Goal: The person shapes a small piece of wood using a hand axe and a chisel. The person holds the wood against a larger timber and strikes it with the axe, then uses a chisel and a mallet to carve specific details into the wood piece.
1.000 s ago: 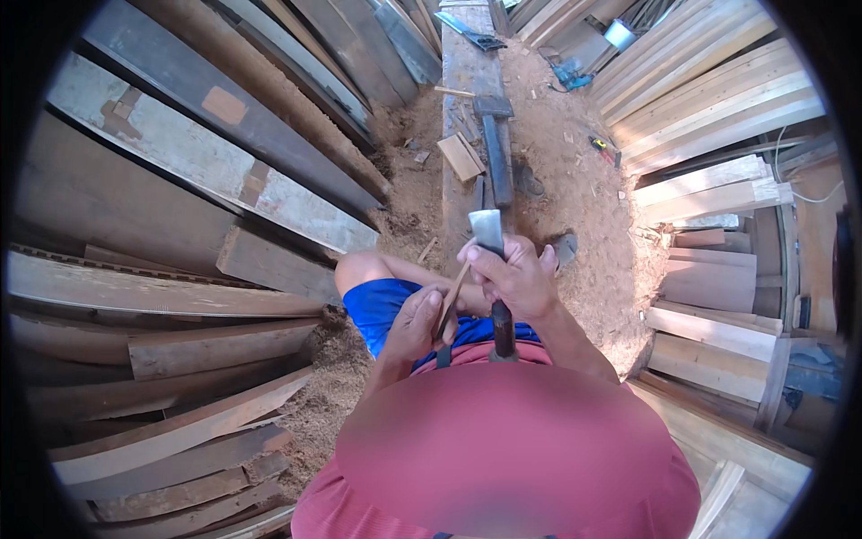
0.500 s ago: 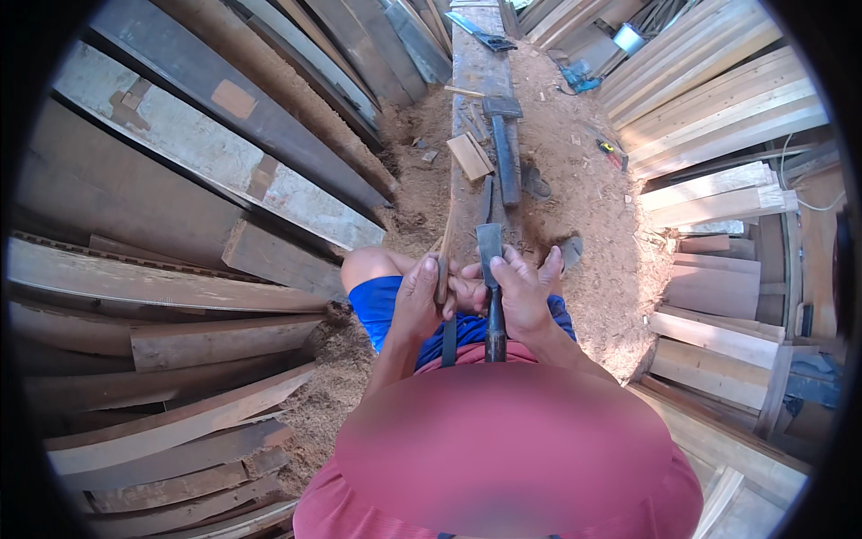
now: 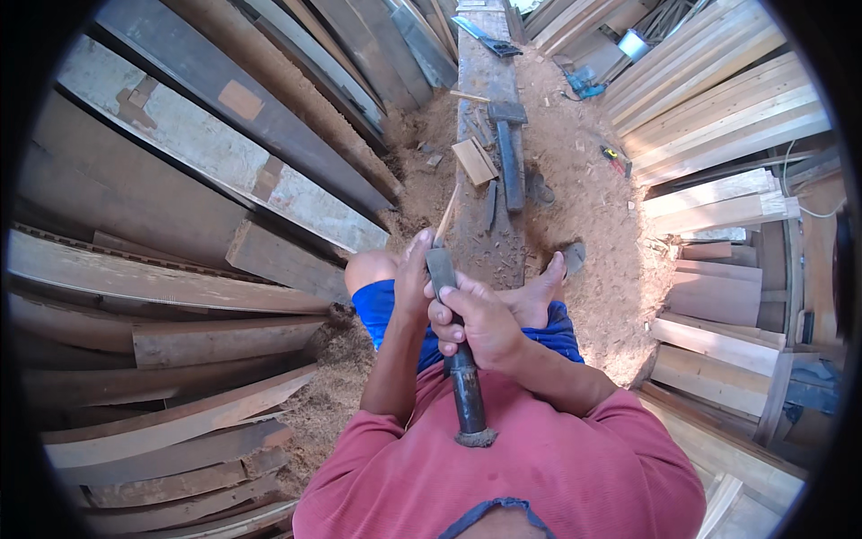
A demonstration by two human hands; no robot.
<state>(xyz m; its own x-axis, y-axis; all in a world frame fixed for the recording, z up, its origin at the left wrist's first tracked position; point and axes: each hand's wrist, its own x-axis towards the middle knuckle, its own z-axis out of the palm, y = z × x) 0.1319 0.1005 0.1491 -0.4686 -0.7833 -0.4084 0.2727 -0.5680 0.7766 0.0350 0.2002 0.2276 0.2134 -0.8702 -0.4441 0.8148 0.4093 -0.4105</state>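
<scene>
My right hand (image 3: 478, 316) is closed round a chisel (image 3: 468, 395) where the blade meets the dark handle. Its flat metal blade (image 3: 439, 266) points away from me, and the handle's butt is close to my red shirt. My left hand (image 3: 414, 277) grips a thin wooden strip (image 3: 447, 214), whose pale tip sticks out past the fingers. The blade lies across or against the strip at the left hand; exact contact is hidden. Beyond my hands, a mallet (image 3: 509, 162) rests on the plank bench (image 3: 476, 235), beside a small wood block (image 3: 473, 162) and a narrow dark piece (image 3: 491, 205).
A handsaw (image 3: 488, 38) lies at the bench's far end. Stacked boards (image 3: 215, 198) crowd the left, and more timber (image 3: 718, 108) lines the right. On the sawdust-covered floor are a blue power tool (image 3: 584, 85) and a small red-and-yellow tool (image 3: 614, 161). My bare foot (image 3: 542, 295) is beside the bench.
The chisel has tilted leftward and come nearer my chest, its blade now at the left hand. My right hand has wrapped round it, where before the thumb lay along the blade.
</scene>
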